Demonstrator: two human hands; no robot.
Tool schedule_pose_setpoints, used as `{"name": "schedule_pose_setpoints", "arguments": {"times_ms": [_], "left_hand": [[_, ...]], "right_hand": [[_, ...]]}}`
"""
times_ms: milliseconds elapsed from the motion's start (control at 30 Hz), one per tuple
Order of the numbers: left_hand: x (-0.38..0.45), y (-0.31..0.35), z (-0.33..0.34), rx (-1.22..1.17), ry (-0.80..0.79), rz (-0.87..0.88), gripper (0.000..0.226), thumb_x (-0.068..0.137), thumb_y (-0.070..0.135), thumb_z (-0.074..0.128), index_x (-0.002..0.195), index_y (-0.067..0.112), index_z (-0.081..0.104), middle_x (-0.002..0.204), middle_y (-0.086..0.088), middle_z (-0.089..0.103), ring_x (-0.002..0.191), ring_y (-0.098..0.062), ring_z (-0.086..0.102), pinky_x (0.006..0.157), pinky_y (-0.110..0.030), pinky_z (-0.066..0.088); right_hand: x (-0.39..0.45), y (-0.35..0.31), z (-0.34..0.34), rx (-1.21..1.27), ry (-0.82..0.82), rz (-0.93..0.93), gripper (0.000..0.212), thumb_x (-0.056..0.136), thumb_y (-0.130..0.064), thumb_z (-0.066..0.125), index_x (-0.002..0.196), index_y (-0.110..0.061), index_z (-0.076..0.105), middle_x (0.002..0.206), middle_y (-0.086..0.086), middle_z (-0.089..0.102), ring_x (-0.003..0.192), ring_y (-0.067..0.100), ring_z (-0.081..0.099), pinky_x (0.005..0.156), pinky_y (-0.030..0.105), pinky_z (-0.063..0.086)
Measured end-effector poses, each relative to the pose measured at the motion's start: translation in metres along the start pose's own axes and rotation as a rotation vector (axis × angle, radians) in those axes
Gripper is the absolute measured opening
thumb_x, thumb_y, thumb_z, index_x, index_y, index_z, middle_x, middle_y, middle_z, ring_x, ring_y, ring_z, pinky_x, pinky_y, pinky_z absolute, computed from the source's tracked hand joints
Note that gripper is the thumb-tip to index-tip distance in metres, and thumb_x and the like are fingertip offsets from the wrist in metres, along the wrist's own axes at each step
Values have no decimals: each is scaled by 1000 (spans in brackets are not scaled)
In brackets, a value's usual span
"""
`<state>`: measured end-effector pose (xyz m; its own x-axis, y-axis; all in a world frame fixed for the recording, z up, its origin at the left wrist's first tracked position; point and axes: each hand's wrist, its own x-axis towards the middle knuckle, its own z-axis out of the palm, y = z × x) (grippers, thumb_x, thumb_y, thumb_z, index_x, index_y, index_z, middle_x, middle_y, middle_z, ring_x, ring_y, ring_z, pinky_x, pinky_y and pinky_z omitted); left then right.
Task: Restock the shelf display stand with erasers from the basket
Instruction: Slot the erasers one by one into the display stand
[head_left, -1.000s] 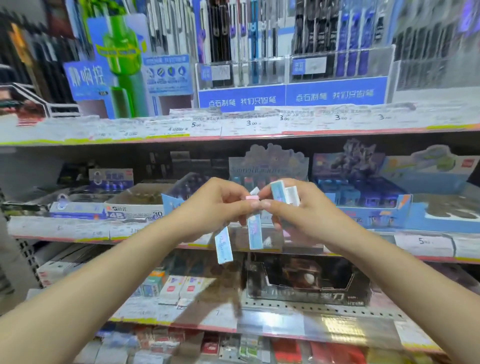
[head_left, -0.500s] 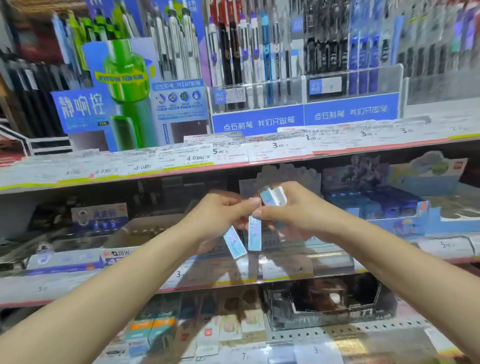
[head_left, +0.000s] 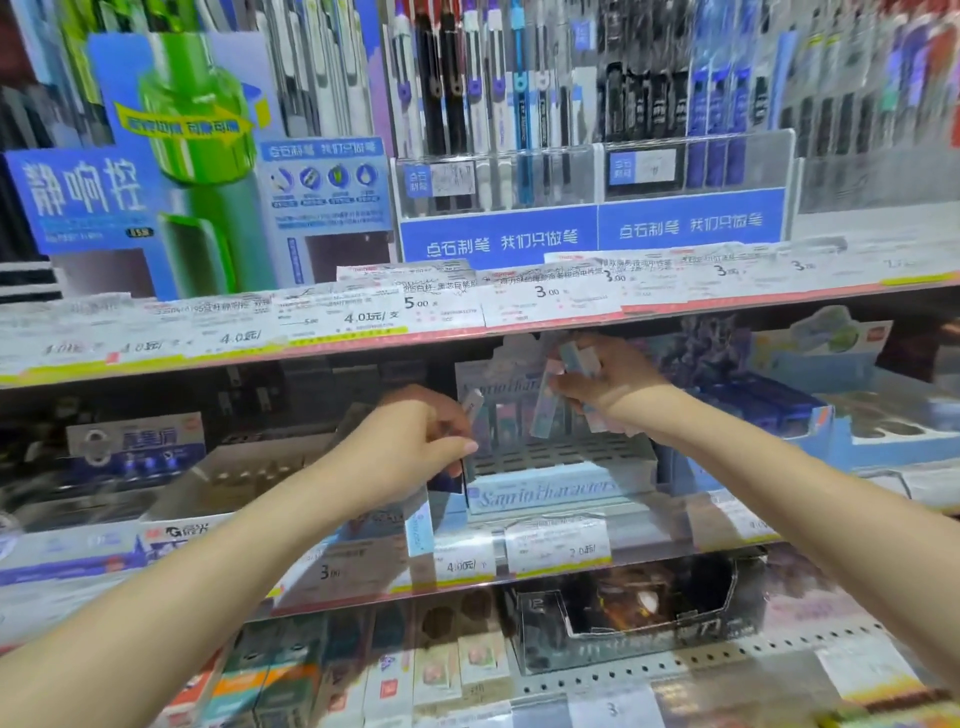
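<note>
Up close, both bare hands are working at the middle shelf, where the pale blue card display stand (head_left: 545, 488) is sitting with its slotted grid of rectangular cells showing mostly unfilled. The right hand (head_left: 605, 387) is curling around a bundle of slim, flat, wrapped erasers (head_left: 579, 358), pastel blue and pink, and pinching 1 long eraser (head_left: 545, 408) that is hanging upright just above the stand's back rows. The left hand (head_left: 415, 441) is gripping more of the same bars: a white end (head_left: 472, 401) is poking up past the knuckles and a blue one (head_left: 420, 525) is dangling below the palm, in front of the shelf edge. Both hands are apart, on either side of the stand's backing card, tight under the lip of the upper shelf (head_left: 467, 322). Script on the stand's front lip is reading "Sanrio characters". Glossy price tags (head_left: 558, 545) along the shelf edges are showing 4.0, 5.00, 3.00 and 2.0. Above, clear acrylic pen racks (head_left: 592, 176) are carrying blue banners with Chinese lettering, blurred at the sides.
</note>
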<state>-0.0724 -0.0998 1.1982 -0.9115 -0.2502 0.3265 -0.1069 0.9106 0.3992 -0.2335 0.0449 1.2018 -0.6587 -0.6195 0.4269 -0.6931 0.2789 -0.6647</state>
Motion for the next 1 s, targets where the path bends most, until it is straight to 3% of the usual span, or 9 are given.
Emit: {"name": "schedule_pose_setpoints", "arguments": {"times_ms": [67,200,333,433,500,733,833,933,1000], "left_hand": [[1,2,-5,30,-54,40,4,90,22,58,89,26,56,66,0,70,46,3,53,45,-6,36],[2,3,-11,136,-281,27,52,86,29,62,128,34,31,70,5,71,46,3,51,47,-14,38],[5,9,-11,254,-502,11,65,83,34,66,139,29,35,70,8,69,57,-1,55,57,-16,41],[8,12,-9,298,-613,-26,72,83,35,66,144,26,29,64,11,67,49,5,52,53,-12,38],[9,11,-8,292,-661,-70,74,82,33,67,145,25,28,63,10,67,48,4,51,54,-14,38],[12,2,-9,132,-771,-70,53,82,27,69,131,29,50,60,6,69,55,-10,52,61,-30,35],[13,2,-8,109,-772,-92,56,82,25,69,134,26,46,61,5,69,47,-6,49,53,-27,32],[13,4,-8,116,-781,-94,56,83,22,67,135,23,45,64,3,70,42,-4,46,45,-19,30],[14,4,-9,98,-786,-91,54,84,20,67,134,22,47,60,4,68,38,-2,46,39,-14,28]], "right_hand": [[4,1,0,1,-26,-36,9,87,-20,59,92,-24,52,76,8,63,65,19,57,62,27,43],[12,4,1,-64,-111,-97,10,87,-21,58,92,-28,54,79,6,64,69,22,60,73,34,48],[16,10,1,-87,-146,-163,13,88,-23,57,99,-28,55,88,0,64,86,22,61,78,33,45],[19,14,4,-145,-147,-185,28,89,-25,56,117,-23,53,122,3,59,112,23,54,96,39,41],[20,15,6,-162,-142,-198,33,89,-25,56,121,-22,52,133,1,53,122,22,47,103,38,37],[14,17,9,-207,-193,-221,25,88,-24,56,114,-26,55,116,8,62,107,27,57,93,39,47],[11,18,14,-263,-175,-225,30,91,-22,53,121,-22,52,120,6,60,108,26,55,87,32,45],[8,20,21,-297,-121,-247,27,91,-23,53,118,-23,48,104,7,61,93,28,58,74,31,44],[5,21,24,-331,-113,-252,26,91,-23,52,117,-22,48,103,10,62,88,28,57,75,33,47]]}}
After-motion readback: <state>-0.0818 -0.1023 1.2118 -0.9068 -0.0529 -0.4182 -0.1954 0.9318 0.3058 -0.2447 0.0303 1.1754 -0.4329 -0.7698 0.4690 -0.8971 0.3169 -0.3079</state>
